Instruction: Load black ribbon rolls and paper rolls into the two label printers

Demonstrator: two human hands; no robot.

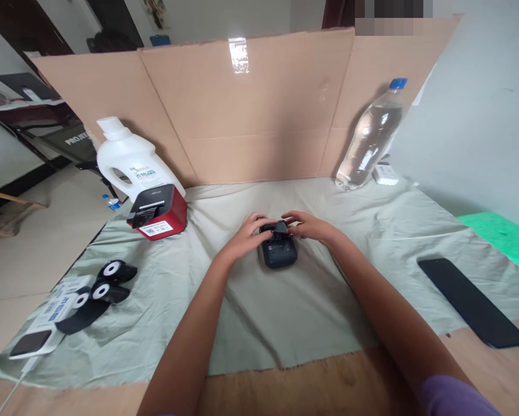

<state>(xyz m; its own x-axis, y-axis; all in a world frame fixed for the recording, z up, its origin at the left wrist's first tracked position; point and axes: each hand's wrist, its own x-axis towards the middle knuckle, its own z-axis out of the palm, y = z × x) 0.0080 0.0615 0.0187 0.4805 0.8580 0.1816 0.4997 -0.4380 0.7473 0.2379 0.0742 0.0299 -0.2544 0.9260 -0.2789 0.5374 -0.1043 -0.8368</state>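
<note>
A small black device (280, 254) lies on the grey-green cloth (285, 323) in the middle, with a dark flap or piece (279, 227) at its far end. My left hand (249, 236) is at the left of that far end, its thumb and fingers closed on the dark piece. From the right, my right hand (306, 225) reaches the same piece with bent fingertips at its edge. Whether the right fingers grip it or only touch it is too small to tell.
A red and black box-shaped device (172, 211) stands at the left before a white jug (131, 159). Black rolls (112, 280) lie nearer. At the right are a water bottle (372, 141) and a black phone-like slab (471, 300). Cardboard (250, 115) stands behind.
</note>
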